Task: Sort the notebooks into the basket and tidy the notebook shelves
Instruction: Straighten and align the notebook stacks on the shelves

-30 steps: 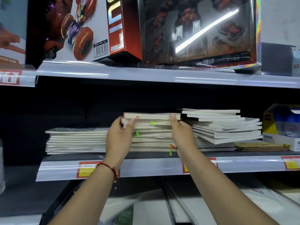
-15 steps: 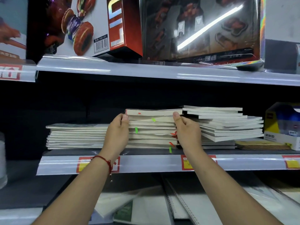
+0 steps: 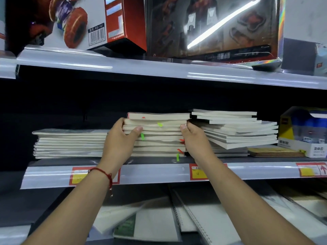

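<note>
Squaring the middle stack of notebooks (image 3: 157, 135) on the middle shelf (image 3: 159, 172) looks like the step in hand: the left hand (image 3: 122, 138) grips its left side, thumb across the front edges, and the right hand (image 3: 196, 140) grips its right side. The top notebook (image 3: 158, 116) sits skewed to the right. Next comes an even inward squeeze, I judge, or a lift outward. Room is tight: the left pile (image 3: 70, 144) and the leaning right pile (image 3: 235, 129) crowd both sides, while the upper shelf (image 3: 159, 69) leaves open space above. No basket shows.
</note>
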Available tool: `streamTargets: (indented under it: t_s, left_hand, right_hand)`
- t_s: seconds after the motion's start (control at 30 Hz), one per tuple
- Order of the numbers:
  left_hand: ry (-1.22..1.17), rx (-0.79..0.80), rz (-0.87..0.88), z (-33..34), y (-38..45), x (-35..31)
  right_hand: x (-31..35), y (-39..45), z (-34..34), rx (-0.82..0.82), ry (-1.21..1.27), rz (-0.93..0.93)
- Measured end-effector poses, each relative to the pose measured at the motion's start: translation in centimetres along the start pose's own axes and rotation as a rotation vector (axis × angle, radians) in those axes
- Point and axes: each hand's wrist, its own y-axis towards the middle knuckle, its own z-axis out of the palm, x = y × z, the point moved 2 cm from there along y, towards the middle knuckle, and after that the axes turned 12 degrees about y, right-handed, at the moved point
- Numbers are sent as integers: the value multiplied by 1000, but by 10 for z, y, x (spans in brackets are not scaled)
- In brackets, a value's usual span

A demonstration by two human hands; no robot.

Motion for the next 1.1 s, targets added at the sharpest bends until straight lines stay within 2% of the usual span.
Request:
streamTargets:
  t_s: [0.1,0.27,0.33,0.43,0.57,0.77,0.93,1.0,1.1]
  left_hand:
    - [30,17,8,0,-3,-3]
    - [100,128,0,-4,-3,-6]
    - [156,171,-46,-6,-2,-5]
    - [233,202,-91,-8,1,-1]
    - [324,262,-100,-12,4,2]
    - [433,210,-63,-8,8,6]
    - [436,193,-37,-9,3,4]
    - [424,270,-40,-14,4,6]
    - [470,458,-39,-20,6,8]
  right_hand:
    - [7,-1,-2,37,-34,66]
    - [18,-6,-20,276,-255,141]
    - [20,-9,-25,288,-437,110]
    - [13,-10,-24,220,-648,4]
    - [4,-2,-22,133,-652,-28]
    - [1,12,-15,107,-778,-62]
    - [5,8,-19,181,-748,-27]
    - [9,7,-21,215,-681,13]
    - [6,8,-19,170,-672,5]
